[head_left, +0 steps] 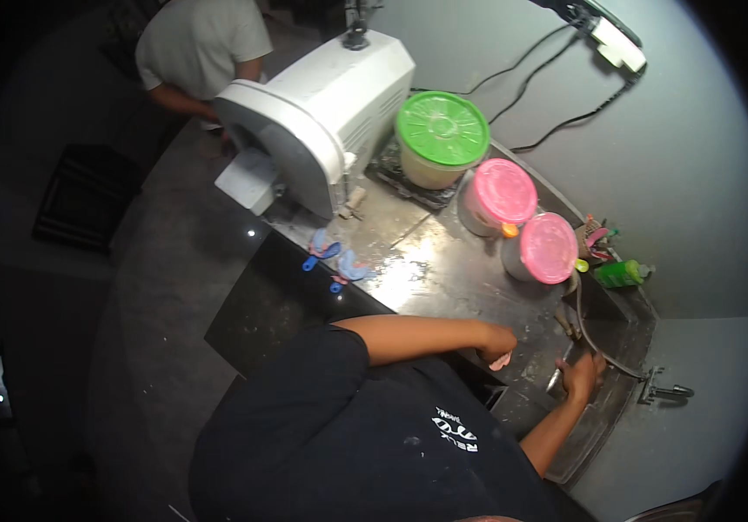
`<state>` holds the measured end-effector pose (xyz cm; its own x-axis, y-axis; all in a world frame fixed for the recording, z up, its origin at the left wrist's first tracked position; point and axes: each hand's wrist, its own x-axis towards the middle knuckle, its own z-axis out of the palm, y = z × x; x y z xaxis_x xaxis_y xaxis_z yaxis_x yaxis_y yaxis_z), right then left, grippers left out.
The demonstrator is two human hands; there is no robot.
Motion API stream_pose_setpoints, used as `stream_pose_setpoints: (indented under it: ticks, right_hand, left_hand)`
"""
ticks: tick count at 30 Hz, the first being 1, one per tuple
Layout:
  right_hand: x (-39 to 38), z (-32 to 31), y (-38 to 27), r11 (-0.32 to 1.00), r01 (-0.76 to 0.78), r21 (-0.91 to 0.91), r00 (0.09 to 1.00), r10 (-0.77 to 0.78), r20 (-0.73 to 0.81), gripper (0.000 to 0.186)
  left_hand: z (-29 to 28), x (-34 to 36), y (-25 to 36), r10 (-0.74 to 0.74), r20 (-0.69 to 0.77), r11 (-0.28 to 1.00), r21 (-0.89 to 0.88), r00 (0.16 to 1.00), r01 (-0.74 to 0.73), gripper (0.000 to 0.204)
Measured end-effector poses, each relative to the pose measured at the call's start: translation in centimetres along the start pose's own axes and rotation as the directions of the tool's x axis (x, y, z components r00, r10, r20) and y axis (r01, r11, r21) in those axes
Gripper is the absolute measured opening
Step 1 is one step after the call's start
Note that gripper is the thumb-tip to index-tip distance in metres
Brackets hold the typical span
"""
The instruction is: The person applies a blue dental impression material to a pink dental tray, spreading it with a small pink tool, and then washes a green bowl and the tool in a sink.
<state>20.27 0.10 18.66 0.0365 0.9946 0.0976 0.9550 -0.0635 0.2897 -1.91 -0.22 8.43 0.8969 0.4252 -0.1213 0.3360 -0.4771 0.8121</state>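
Above the steel counter's front edge, my left hand (497, 342) is closed, with a small pale pink patch (501, 361) at its fingers. Whether that is a held piece or my fingertips is unclear. My right hand (579, 376) reaches over the sink (604, 422), its fingers curled beside a grey hose (584, 324). A shiny silver thing (554, 380) shows at its thumb side; what the fingers grip is mostly hidden. The hose bends down near a wall tap (671, 391).
A large white machine (339, 87) stands on the counter (443, 261). Beside it are a green-lidded tub (442, 129) and two pink-lidded tubs (504, 191). Blue-handled tools (326, 250) lie at the front edge. A green bottle (619, 274) stands by the sink. Another person (202, 56) is beyond the machine.
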Motion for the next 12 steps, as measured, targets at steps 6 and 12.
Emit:
stream_pose_setpoints:
  ticks: [6, 12]
  right_hand:
    - [1.9, 0.7, -21.8, 0.51, 0.262, 0.819, 0.862, -0.505, 0.039, 0.031]
    - [6.1, 5.4, -41.9, 0.783, 0.036, 0.621, 0.971, -0.174, 0.163, 0.05]
  left_hand:
    - [0.0, -19.0, -1.6, -0.315, -0.24, 0.826, -0.545, 0.918, 0.141, 0.012]
    - [3.1, -35.2, -3.1, -0.574, -0.418, 0.629, -0.776, 0.704, 0.052, 0.024]
